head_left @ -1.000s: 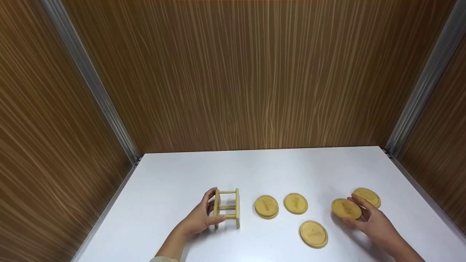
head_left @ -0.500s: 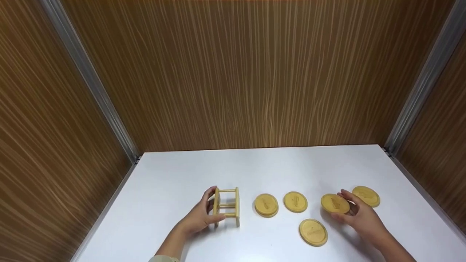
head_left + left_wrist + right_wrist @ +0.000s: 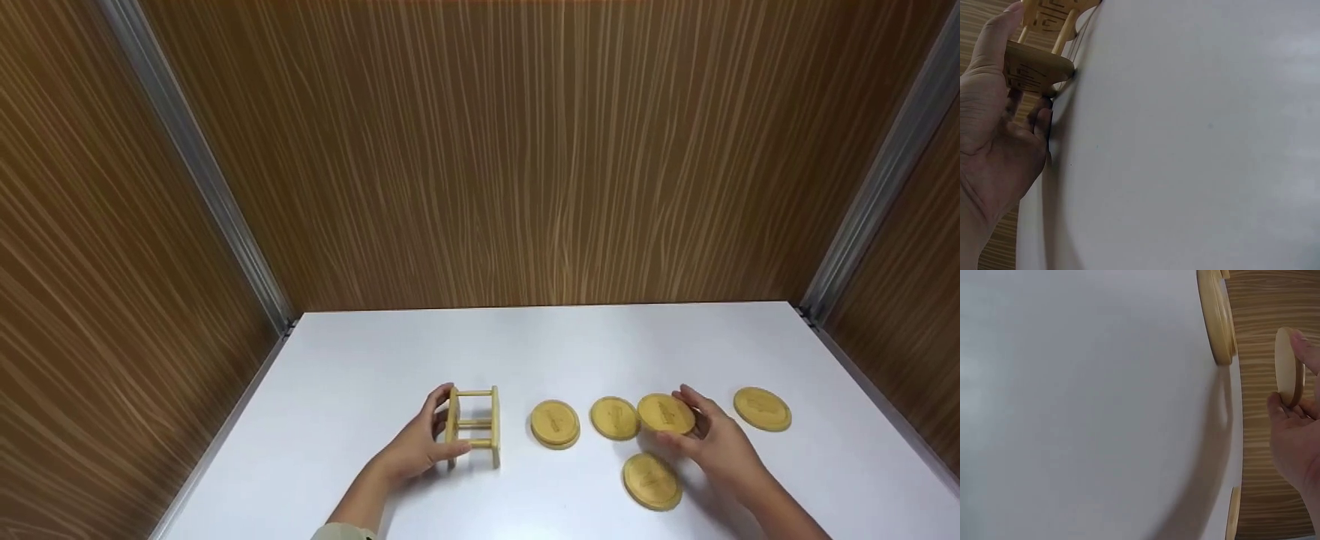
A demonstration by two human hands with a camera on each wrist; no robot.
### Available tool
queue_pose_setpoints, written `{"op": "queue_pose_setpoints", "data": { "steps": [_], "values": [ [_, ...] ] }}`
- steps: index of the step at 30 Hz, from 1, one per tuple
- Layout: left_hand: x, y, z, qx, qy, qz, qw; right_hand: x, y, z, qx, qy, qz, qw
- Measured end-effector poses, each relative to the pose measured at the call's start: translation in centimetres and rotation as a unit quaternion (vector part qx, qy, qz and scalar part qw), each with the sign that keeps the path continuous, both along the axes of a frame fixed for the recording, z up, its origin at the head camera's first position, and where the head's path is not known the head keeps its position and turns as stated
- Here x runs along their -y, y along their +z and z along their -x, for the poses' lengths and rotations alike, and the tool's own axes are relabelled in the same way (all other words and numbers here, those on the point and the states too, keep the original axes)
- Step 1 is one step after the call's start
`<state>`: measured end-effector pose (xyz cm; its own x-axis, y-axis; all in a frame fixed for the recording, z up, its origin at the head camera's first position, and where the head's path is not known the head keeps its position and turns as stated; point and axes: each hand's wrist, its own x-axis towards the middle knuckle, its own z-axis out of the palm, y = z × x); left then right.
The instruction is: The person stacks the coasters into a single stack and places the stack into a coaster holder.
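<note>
Facing up, perhaps tilted: disc (image 3: pixel 666 413) in right hand (image 3: pixel 721 450)

The left hand (image 3: pixel 994 146) is gripping a wooden rack (image 3: pixel 1033 63), round rods linking its two line-patterned panels. A white tabletop (image 3: pixel 1185 146) is filling most of the view, while wood-grain panelling (image 3: pixel 978 16) is showing behind the hand.

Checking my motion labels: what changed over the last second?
The right hand moved leftward, carrying the round yellow wooden disc it already held away from the far-right yellow wooden disc. Nothing newly gripped or released. Unchanged: the left hand gripping the small yellow wooden rack, and the discs lying on the white table.
</note>
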<state>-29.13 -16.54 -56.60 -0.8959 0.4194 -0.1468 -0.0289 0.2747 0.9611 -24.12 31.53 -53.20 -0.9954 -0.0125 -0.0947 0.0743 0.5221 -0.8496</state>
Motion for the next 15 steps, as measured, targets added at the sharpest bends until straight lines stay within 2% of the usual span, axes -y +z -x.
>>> {"op": "queue_pose_setpoints", "data": {
  "steps": [9, 15],
  "values": [
    [-0.2, 0.1, 0.1, -0.001, -0.001, -0.005, 1.0000, 2.1, 0.0, 0.5, -0.001, 0.003, 0.017, 1.000],
    [-0.1, 0.0, -0.1, -0.002, 0.006, 0.002, 1.0000, 3.5, -0.1, 0.8, -0.020, 0.011, 0.028, 0.999]
  ]
}}
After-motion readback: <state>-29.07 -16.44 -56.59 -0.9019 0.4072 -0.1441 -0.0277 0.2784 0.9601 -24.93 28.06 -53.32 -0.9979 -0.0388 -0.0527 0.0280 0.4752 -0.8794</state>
